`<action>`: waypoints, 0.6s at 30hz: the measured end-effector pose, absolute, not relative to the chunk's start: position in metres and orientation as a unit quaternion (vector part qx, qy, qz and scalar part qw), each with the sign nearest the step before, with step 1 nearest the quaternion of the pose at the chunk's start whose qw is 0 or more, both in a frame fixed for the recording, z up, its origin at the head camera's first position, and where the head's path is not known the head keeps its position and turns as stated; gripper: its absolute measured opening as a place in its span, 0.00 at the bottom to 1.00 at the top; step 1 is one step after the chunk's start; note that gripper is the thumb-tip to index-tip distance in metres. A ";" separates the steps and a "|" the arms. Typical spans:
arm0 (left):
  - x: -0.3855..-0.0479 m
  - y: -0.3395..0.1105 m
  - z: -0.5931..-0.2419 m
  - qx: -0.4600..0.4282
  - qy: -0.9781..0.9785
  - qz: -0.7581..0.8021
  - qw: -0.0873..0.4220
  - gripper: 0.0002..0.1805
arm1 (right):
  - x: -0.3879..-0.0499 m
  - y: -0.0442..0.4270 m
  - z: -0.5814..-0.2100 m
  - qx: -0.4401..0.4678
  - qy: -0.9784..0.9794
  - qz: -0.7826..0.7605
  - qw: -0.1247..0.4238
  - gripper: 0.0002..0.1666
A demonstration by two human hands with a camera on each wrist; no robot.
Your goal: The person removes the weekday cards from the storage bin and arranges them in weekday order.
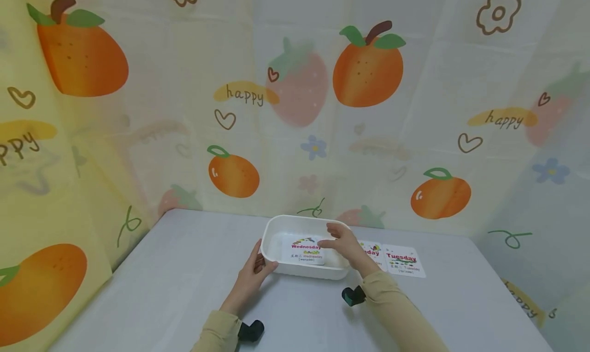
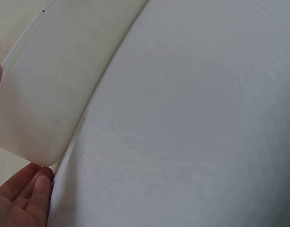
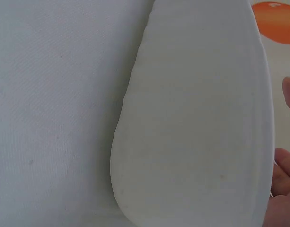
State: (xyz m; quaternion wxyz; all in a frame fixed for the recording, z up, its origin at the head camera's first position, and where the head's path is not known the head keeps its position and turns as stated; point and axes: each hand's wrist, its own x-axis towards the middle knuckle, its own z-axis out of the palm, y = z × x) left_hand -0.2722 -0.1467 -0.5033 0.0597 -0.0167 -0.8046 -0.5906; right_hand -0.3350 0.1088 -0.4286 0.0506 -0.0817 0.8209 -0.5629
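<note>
A white tray (image 1: pixel 306 272) stands on the table, with a card reading "Wednesday" (image 1: pixel 306 249) inside it. My left hand (image 1: pixel 251 277) grips the tray's left end, thumb at the rim and fingers against the side. In the left wrist view, fingertips (image 2: pixel 41 185) lie at the corner of the tray (image 2: pixel 55 90). My right hand (image 1: pixel 345 245) is over the tray's right part, fingers apart, close to the card's right edge. The right wrist view has the tray wall (image 3: pixel 197 127) with part of the right hand (image 3: pixel 283 184) beyond the rim; no held thing shows.
To the right of the tray lie a "Tuesday" card (image 1: pixel 404 260) and another card (image 1: pixel 372 250) partly hidden by my right hand and the tray. The table (image 1: pixel 184 270) has a pale cover. Behind it hangs a curtain (image 1: pixel 295 172) printed with fruit.
</note>
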 end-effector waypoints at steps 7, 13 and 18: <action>-0.272 -0.146 -0.503 -0.016 -0.808 -0.586 0.059 0.45 | -0.341 0.108 -0.433 -0.089 0.826 -0.553 0.062 0.44; -0.273 -0.147 -0.503 -0.017 -0.807 -0.588 0.057 0.45 | -0.348 0.108 -0.439 -0.093 0.837 -0.534 0.068 0.44; -0.272 -0.147 -0.504 -0.010 -0.808 -0.587 0.054 0.45 | -0.351 0.104 -0.443 -0.094 0.845 -0.522 0.071 0.44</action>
